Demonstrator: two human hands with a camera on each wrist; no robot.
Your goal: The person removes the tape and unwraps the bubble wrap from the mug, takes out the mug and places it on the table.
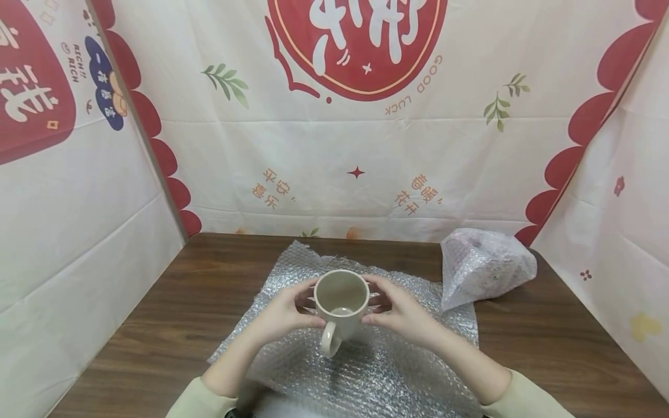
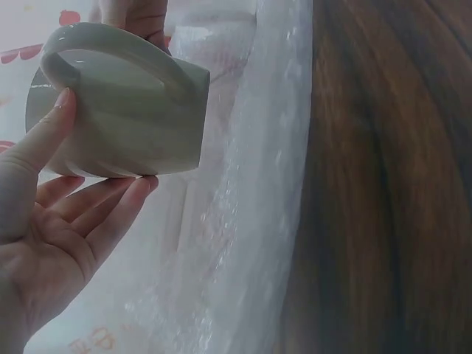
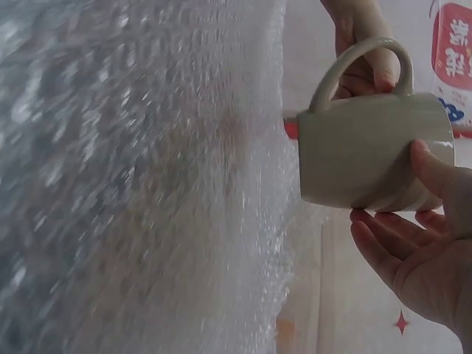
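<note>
A cream ceramic mug (image 1: 341, 305) is held upright above a sheet of bubble wrap (image 1: 366, 366), its handle pointing toward me. My left hand (image 1: 286, 313) grips the mug's left side with thumb and fingers, and my right hand (image 1: 398, 310) grips its right side the same way. In the left wrist view the mug (image 2: 125, 110) rests against my left fingers (image 2: 110, 210), thumb near the rim. In the right wrist view the mug (image 3: 369, 147) is off the bubble wrap (image 3: 147, 184), with my right fingers (image 3: 383, 247) under it.
The dark wooden table (image 1: 549, 342) is enclosed by printed cloth walls on three sides. A bundle wrapped in bubble wrap (image 1: 483, 264) lies at the back right of the table, beside the sheet's corner.
</note>
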